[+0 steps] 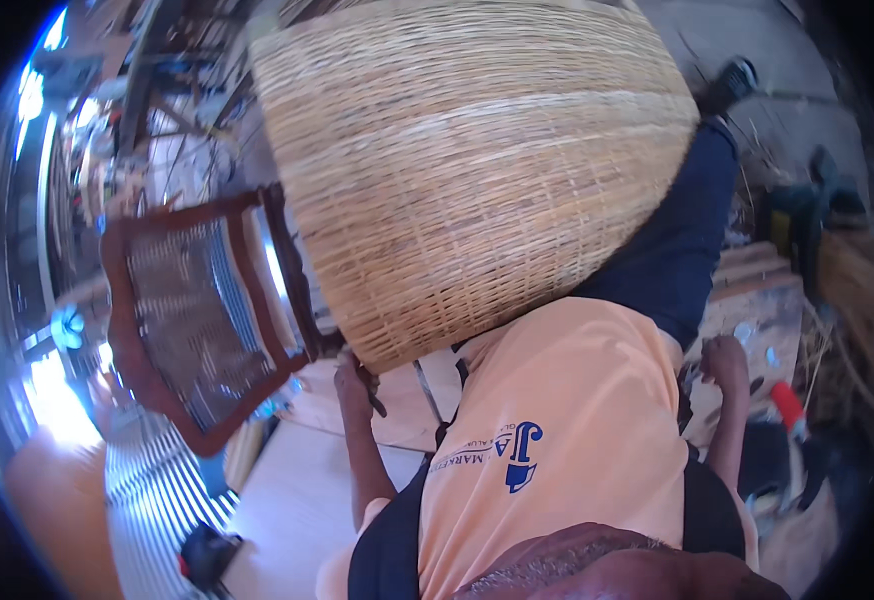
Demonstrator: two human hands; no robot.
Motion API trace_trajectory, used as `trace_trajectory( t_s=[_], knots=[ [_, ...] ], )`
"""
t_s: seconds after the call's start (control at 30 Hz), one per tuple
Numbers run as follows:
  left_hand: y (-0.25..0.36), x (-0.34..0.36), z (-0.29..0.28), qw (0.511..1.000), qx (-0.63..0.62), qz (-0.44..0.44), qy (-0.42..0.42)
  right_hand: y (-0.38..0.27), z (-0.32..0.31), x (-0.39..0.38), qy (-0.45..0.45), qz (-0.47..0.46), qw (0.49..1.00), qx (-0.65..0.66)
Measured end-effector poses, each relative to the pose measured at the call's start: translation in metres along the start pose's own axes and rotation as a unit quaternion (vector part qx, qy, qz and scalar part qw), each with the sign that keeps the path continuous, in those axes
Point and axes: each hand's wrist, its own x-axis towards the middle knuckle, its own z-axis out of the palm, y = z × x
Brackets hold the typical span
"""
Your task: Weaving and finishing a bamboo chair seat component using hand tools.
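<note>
A large woven straw panel (477, 170) fills the upper middle, lying over my dark-trousered leg. My left hand (355, 378) is closed at the panel's lower-left corner, gripping it; a small dark item hangs beside the fingers, too small to name. A pale wooden board (412, 405) lies beneath that corner. My right hand (722, 360) is down at my right hip, fingers curled round something mostly hidden. Left of the panel, a dark-red wooden chair frame with a cane inset (129, 330) stands close to my left hand.
Stacked wooden boards (757, 290) and a red cylinder (785, 400) are at my right. A white sheet surface (287, 500) and a black-and-red item (207, 555) lie lower left. Cluttered timber (142, 90) stands at the upper left, and grey floor (797, 120) shows at the upper right.
</note>
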Motion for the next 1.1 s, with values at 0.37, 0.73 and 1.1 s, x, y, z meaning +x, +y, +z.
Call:
trace_trajectory(
  t_s=[0.37,0.73,1.1],
  knots=[
    [-0.054,-0.016,0.043,0.955,-0.265,0.13,0.01,-0.251,0.036,0.039,0.216,-0.544,0.81,0.023],
    [-0.003,0.0,0.013,0.925,-0.17,0.302,0.158,-0.281,0.091,0.011,0.299,-0.661,0.688,0.018],
    [0.132,-0.047,0.008,0.822,-0.1,0.505,0.244,-0.269,0.096,-0.001,0.366,-0.668,0.635,0.133]
  ],
)
